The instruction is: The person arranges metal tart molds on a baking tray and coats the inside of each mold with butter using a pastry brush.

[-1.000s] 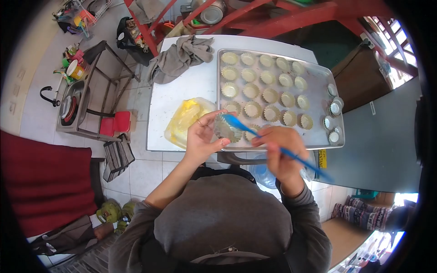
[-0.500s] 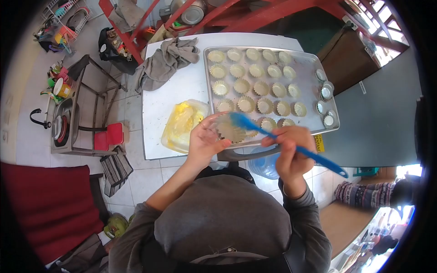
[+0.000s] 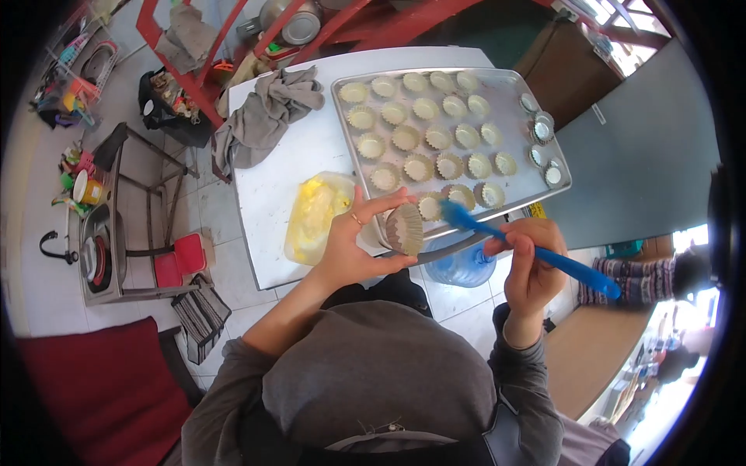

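A fluted tart tin (image 3: 406,230) is tilted on its side, its ridged outer wall showing. My left hand (image 3: 348,242) grips it between thumb and fingers, just over the near edge of a metal baking tray (image 3: 517,97). My right hand (image 3: 538,268) is closed around the handle of a blue pastry brush (image 3: 579,272). The brush head points left, to the right of the held tin and apart from it. Several more fluted tins (image 3: 449,165) stand in rows on the tray. Left of the tray, a clear plastic container (image 3: 298,253) holds soft yellow fat (image 3: 317,198).
A grey cloth (image 3: 268,109) lies on the white table (image 3: 260,194) at the back left. Small stacks of tins (image 3: 542,128) sit along the tray's right side. Below the table's near edge is a blue water jug (image 3: 466,268). A metal sink stand (image 3: 105,268) is at far left.
My left hand has turned the tin from facing up onto its side. The brush has moved right, away from the tin. The whole view has shifted slightly.
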